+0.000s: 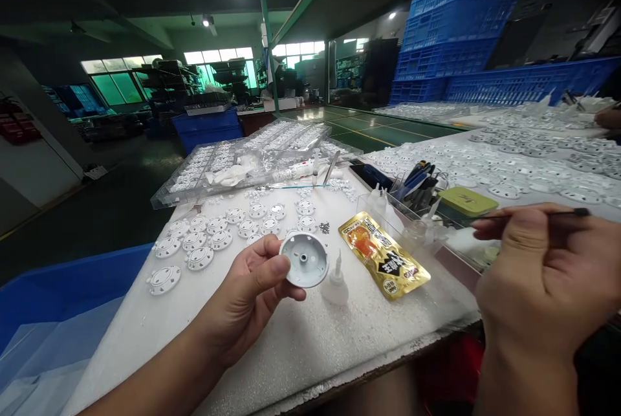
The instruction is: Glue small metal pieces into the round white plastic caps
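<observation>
My left hand (262,286) grips a round white part (305,259) by its left edge, its hollow side with a central post facing the camera. Held up at the right, my right hand (538,261) pinches a thin dark rod (504,215) that points left over the box of tools. Just right of the round part, a small translucent squeeze bottle (336,283) stands upright on the white table (388,325). A gold packet (383,255) lies beyond it. Several similar round white parts (200,258) rest on the table at the left.
Clear trays of small white pieces (208,167) stand at the back. Right of centre are a tool box with pliers (420,176) and a green tin (468,200). Blue crates (446,34) rise behind many white parts. Another person's hand (609,117) shows at the far right.
</observation>
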### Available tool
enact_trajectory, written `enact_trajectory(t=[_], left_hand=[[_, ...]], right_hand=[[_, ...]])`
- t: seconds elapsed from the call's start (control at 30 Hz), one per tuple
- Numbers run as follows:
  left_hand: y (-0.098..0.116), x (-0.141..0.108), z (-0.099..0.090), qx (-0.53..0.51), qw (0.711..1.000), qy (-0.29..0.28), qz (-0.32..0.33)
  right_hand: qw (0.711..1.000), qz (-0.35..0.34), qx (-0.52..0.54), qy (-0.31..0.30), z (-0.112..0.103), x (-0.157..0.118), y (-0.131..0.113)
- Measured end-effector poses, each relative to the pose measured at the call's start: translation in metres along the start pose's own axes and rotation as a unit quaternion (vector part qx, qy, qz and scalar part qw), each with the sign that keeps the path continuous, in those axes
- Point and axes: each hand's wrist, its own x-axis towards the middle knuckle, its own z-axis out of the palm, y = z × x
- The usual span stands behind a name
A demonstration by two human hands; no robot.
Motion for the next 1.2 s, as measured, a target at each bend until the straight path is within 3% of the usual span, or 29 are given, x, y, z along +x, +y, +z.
enact_trajectory(t=[0.07, 0.17, 0.23, 0.3, 0.37, 0.43, 0.47, 0.57, 0.63, 0.7, 0.77, 0.87, 0.97, 1.2], left_hand=[[-0.001, 0.001, 0.001, 0.006, 1.000, 0.010, 0.003], [0.003, 0.002, 0.004, 0.036, 0.999, 0.032, 0.019], [0.011, 0.001, 0.004, 0.099, 0.993, 0.049, 0.041], [0.024, 0.001, 0.001, 0.218, 0.972, 0.061, 0.062], [0.035, 0.001, -0.006, 0.381, 0.918, 0.057, 0.093], [0.038, 0.003, -0.016, 0.538, 0.830, 0.022, 0.144], [0.035, 0.005, -0.021, 0.602, 0.779, -0.005, 0.173], [0.017, 0.011, -0.031, 0.733, 0.642, -0.090, 0.206], [0.006, 0.014, -0.033, 0.770, 0.592, -0.127, 0.202], [0.004, 0.016, -0.031, 0.762, 0.596, -0.164, 0.190], [0.014, 0.015, -0.031, 0.730, 0.638, -0.188, 0.157], [0.038, 0.016, -0.036, 0.709, 0.686, -0.150, 0.073], [0.053, 0.020, -0.047, 0.726, 0.681, -0.090, 0.035], [0.042, 0.028, -0.061, 0.709, 0.698, -0.083, 0.060]], right_hand=[[0.997, -0.024, -0.076, -0.018, 0.002, 0.000, 0.008], [0.984, -0.047, -0.133, -0.108, 0.005, 0.002, 0.018], [0.975, -0.061, -0.147, -0.155, 0.005, 0.002, 0.021], [0.974, -0.067, -0.155, -0.150, 0.003, -0.004, 0.018], [0.984, -0.062, -0.145, -0.084, -0.001, -0.016, 0.010], [0.994, -0.049, -0.090, -0.029, -0.006, -0.035, -0.002], [0.998, -0.036, -0.045, -0.030, -0.008, -0.046, -0.007], [0.985, -0.008, 0.077, -0.151, -0.008, -0.076, -0.020], [0.962, -0.028, 0.105, -0.252, -0.005, -0.091, -0.023], [0.940, -0.069, 0.101, -0.318, -0.001, -0.099, -0.022], [0.929, -0.096, 0.090, -0.347, 0.004, -0.102, -0.020], [0.922, -0.094, 0.087, -0.364, 0.008, -0.104, -0.016], [0.920, -0.084, 0.078, -0.374, 0.010, -0.105, -0.014], [0.922, -0.093, 0.065, -0.369, 0.010, -0.106, -0.014]])
